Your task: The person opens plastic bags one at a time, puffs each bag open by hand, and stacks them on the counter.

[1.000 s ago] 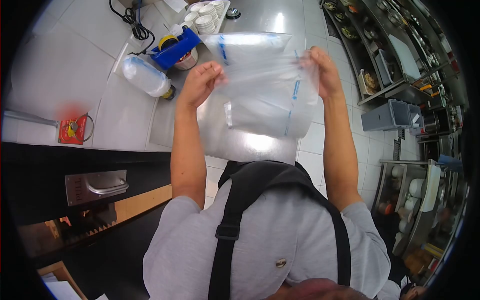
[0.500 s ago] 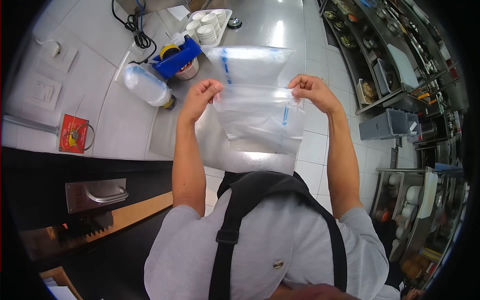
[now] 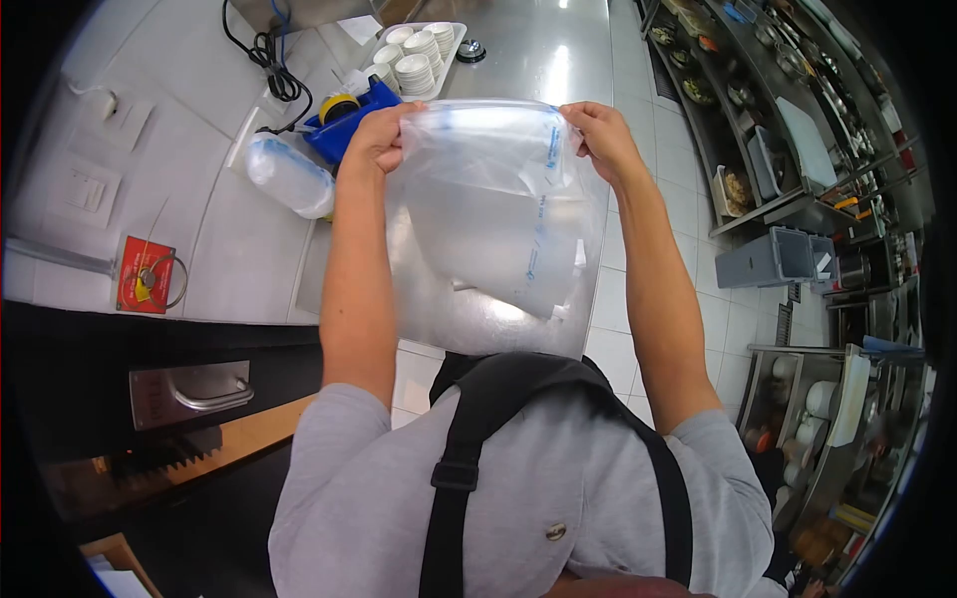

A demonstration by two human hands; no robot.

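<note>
A clear plastic bag (image 3: 478, 214) with blue print hangs spread between my two hands, above the steel counter (image 3: 439, 314). My left hand (image 3: 381, 138) pinches its upper left corner, close to a blue tape dispenser (image 3: 351, 128). At the upper right corner, my right hand (image 3: 600, 138) is closed on the bag's edge. More folded plastic shows through the bag near its top, but where one sheet ends and the other begins is hard to tell.
A white tray (image 3: 457, 48) holds stacks of small white cups (image 3: 414, 72), beside a small round metal object (image 3: 471, 51). Left of my arm lies a wrapped plastic roll (image 3: 287, 174). Shelves with food containers and a grey bin (image 3: 766, 257) stand at the right.
Both hands have moved up and farther apart, away from my body. The bag, bunched between them half a second ago, is now stretched wide and covers the plastic behind it.
</note>
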